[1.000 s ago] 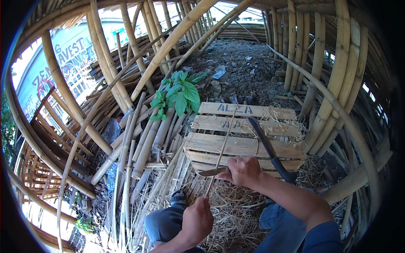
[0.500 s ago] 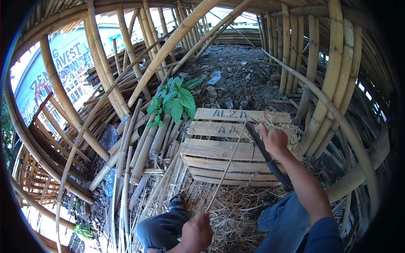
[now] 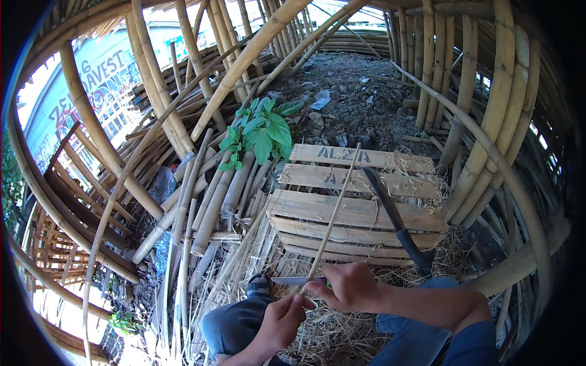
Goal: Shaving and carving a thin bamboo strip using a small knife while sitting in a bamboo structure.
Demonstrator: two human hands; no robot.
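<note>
My left hand (image 3: 282, 322) is closed in a pinch round the lower end of a thin bamboo stick (image 3: 334, 215). The stick slants up and away over a slatted wooden crate (image 3: 357, 209). Just above that pinch, my right hand (image 3: 353, 287) grips a small knife (image 3: 290, 280). A bit of green shows at its handle, mostly hidden by my fingers. The blade points left and crosses the stick, and my right thumb lies against the stick beside it. A dark machete (image 3: 383, 198) with a black curved handle rests on the crate's right side, touched by neither hand.
Pale bamboo shavings (image 3: 342, 335) cover the ground between my legs. Bamboo poles (image 3: 210, 216) and a leafy green plant (image 3: 262, 131) are at the left of the crate. Upright bamboo posts (image 3: 488, 128) stand at the right, with dark rubble (image 3: 348, 91) beyond the crate.
My right hand has come down from above the crate to the stick's lower end, bringing the knife against it. My left hand still holds the stick. The view has shifted slightly.
</note>
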